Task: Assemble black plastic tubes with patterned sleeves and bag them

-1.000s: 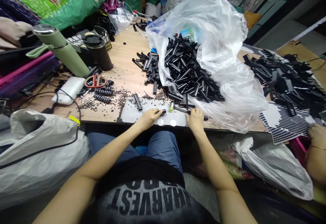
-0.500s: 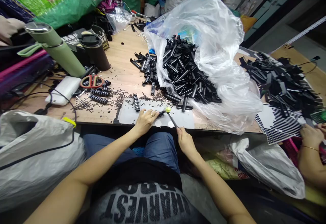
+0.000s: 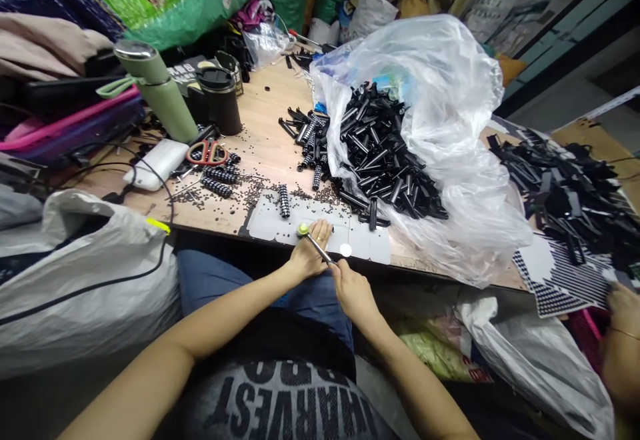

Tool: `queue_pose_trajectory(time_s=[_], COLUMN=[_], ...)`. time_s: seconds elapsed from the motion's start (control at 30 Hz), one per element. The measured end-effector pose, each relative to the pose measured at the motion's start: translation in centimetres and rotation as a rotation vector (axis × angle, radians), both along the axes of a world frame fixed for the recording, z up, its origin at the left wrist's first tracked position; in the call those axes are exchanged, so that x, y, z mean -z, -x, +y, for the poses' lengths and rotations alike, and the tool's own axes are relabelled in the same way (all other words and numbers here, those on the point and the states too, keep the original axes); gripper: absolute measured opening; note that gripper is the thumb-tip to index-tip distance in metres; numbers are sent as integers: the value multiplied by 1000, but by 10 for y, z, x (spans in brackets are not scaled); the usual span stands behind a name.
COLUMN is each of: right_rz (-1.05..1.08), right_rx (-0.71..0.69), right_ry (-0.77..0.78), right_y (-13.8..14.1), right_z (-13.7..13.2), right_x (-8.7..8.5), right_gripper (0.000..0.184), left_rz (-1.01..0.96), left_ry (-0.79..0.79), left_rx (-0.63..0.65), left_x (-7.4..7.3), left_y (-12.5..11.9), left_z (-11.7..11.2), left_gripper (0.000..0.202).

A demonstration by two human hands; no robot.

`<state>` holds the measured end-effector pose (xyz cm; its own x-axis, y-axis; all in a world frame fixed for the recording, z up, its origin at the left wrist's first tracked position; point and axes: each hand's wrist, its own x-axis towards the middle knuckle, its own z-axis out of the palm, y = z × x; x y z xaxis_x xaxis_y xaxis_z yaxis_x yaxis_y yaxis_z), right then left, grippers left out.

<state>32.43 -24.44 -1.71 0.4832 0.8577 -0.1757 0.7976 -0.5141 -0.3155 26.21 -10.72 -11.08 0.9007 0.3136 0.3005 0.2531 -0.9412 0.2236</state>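
My right hand [image 3: 353, 290] is closed round the handle of a small hammer [image 3: 317, 248]. Its yellow-green head [image 3: 303, 229] appears just in front of the back of my left hand [image 3: 311, 250]. The fingers of that left hand bend down onto a pale board [image 3: 265, 223] at the table edge; a dark bit shows at their tips, mostly hidden. On the board's far left part lies a black-and-white checkered hair clip [image 3: 284, 201]. Tiny dark beads [image 3: 255, 190] are scattered behind it.
A clear plastic bag [image 3: 450, 113] spills black clip parts [image 3: 375, 153] behind the board. Scissors [image 3: 207, 153], a white power bank [image 3: 156, 164], a green flask [image 3: 163, 97] and a dark cup [image 3: 220, 103] stand left. Another person's arm [image 3: 623, 340] is at far right, near more black pieces [image 3: 565, 193].
The hammer has swung left, from beside my left fingers to over the back of that hand. My left hand has shifted right, and the camera view has turned slightly left.
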Motion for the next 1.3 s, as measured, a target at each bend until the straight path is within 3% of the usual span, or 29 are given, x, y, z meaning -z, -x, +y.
queue_pose_trajectory(time_s=[0.13, 0.2, 0.27, 0.37, 0.47, 0.53, 0.6, 0.63, 0.7, 0.77, 0.87, 0.93, 1.0, 1.07, 1.2, 1.3], right_rz=[47, 11, -50, -101, -141, -174, -231, -275, -395, -527, -645, -644, -601, -530, -342, -278], right_rx=[102, 175, 227, 248, 222, 194, 155, 125, 53, 4, 40, 68, 56, 22, -69, -135], right_ry=[-188, -218, -179, -112, -49, -12, -1, -15, -78, -146, -213, -286, -379, -466, -586, -482], right_y=[-20, -36, -56, -85, -105, -113, -117, -119, -122, -124, -125, -122, -117, -111, -97, -89], right_z=[-4, -4, -3, 0, -1, -2, -2, -2, 0, 3, 5, 5, 5, 9, 46, 93], right_x=[-6, -6, 0, 15, 30, 37, 42, 44, 49, 54, 62, 67, 68, 64, 47, 32], right_gripper=[44, 44, 42, 37, 35, 37, 40, 42, 46, 51, 54, 51, 46, 39, 27, 21], left_rz=[0, 27, -15, -241, -433, -395, -312, -288, -276, -227, -48, 51, 95, 130, 202, -10], left_ry=[55, 124, 166, 118, -11, -48, -97, -116, -107, -14, 185, 283, 331, 371, 456, 547], left_rx=[-67, -140, -224, -520, -1061, -1288, -1373, -1344, -1183, -962, -705, -639, -676, -729, -701, -622], left_x=[-13, -31, -56, -104, -146, -161, -164, -161, -150, -135, -111, -97, -86, -78, -68, -64], left_y=[-12, -17, -4, 67, 174, 228, 250, 248, 220, 173, 97, 56, 26, 6, -7, 1], left_z=[2, 12, 34, 78, 109, 119, 126, 129, 134, 136, 130, 122, 115, 112, 116, 119], left_gripper=[52, 43, 45, 43, 38, 30, 30, 33, 38, 38, 42, 53, 64, 66, 40, 42])
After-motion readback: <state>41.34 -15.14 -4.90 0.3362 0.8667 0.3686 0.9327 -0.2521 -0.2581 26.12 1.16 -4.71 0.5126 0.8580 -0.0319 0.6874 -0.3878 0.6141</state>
